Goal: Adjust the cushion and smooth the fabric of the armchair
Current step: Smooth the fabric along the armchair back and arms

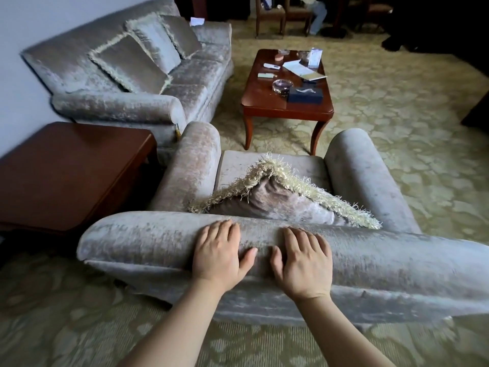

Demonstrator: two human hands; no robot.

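Both hands, left hand [217,251] and right hand [301,263], press flat, fingers spread, on the armchair [383,263] backrest top, likely smoothing its pile. Just beyond the fingertips the fringed cushion [267,200] leans point-up (apparently not yet straightened). No readable writing anywhere.

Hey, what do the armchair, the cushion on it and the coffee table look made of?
The armchair looks like crushed velvet or chenille: its pile shows shiny and dull patches. The cushion has a similar velvety cover, creased, edged with a loose cream thread fringe. The coffee table seems reddish-brown wood with glossy varnish, since the top reflects light; solid or veneer, I cannot tell.
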